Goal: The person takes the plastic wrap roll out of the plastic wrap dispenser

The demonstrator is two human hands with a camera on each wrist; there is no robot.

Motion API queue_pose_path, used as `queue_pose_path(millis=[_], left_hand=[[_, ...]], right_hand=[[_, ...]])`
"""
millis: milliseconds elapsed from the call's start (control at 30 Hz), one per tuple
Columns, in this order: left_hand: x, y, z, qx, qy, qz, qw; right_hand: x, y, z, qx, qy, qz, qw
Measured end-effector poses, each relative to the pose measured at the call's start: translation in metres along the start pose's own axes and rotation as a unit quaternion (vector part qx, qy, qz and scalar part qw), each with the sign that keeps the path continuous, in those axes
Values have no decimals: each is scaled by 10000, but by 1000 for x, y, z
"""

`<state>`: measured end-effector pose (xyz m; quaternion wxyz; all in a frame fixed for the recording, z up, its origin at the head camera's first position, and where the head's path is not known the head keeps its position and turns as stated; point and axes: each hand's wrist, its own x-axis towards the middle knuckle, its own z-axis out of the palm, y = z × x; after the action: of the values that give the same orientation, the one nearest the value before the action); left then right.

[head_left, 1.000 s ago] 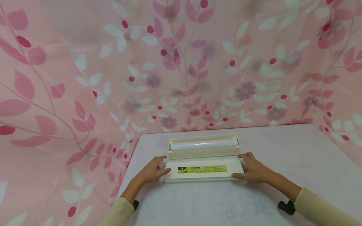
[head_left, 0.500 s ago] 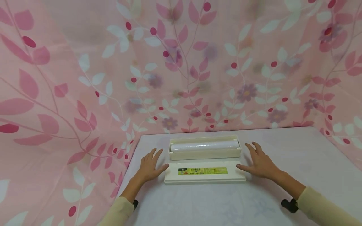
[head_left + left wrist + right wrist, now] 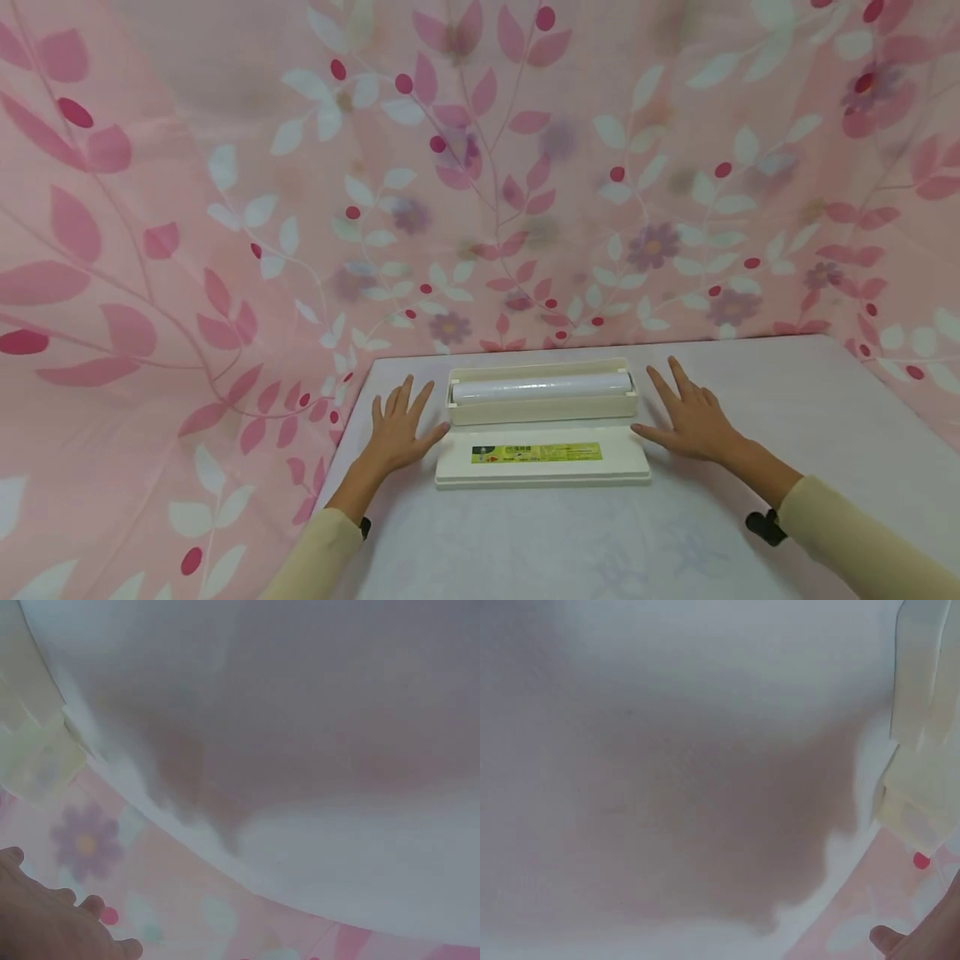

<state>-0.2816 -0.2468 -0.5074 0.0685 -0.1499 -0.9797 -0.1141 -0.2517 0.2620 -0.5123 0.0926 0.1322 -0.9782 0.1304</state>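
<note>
As I look on from above the white cloth-covered counter, both arms reach in from the near side in pale cream sleeves, palms apparently downward. From the head view, the left hand lies just left of the things, fingers fanned and pointing away from the person, thumb angled inward to the rear left corner of a flat, cream plastic rectangular lid. The right hand mirrors it, thumb by the rear right corner; whether either thumb touches, I cannot tell. Each grip stands wide apart, fingers straight.

Between the hands, just behind the lid, sits a long, open cream plastic box with a shiny white cylindrical roll inside. A yellow-green printed label runs along the lid.

A second ago the fingers were bent and the thumbs were over the lid's ends; now they have straightened and drawn outward, while the box and lid have kept their places.

From the left wrist, the left hand shows at the lower left corner, with pale plastic above it.

From the right wrist, part of the right hand enters at the lower right, below similar pale plastic.
</note>
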Motion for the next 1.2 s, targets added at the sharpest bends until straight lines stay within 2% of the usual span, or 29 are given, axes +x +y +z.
queue_pose_path(millis=[133, 333, 667, 900, 1033, 1200], left_hand=[[3, 1, -1, 87, 64, 105, 9999], [9, 1, 1, 624, 352, 407, 9966], [10, 1, -4, 893, 312, 320, 9950], [17, 1, -4, 809, 575, 372, 9944], [19, 2, -1, 698, 458, 322, 9960], [23, 5, 6, 799, 129, 143, 9966]], right_hand=[[5, 3, -1, -64, 26, -41, 10000], [7, 11, -4, -423, 144, -166, 9989], [12, 20, -3, -665, 102, -220, 9975], [18, 20, -7, -874, 222, -405, 9951], [19, 19, -7, -913, 215, -392, 9948], [21, 20, -5, -952, 163, -329, 9948]])
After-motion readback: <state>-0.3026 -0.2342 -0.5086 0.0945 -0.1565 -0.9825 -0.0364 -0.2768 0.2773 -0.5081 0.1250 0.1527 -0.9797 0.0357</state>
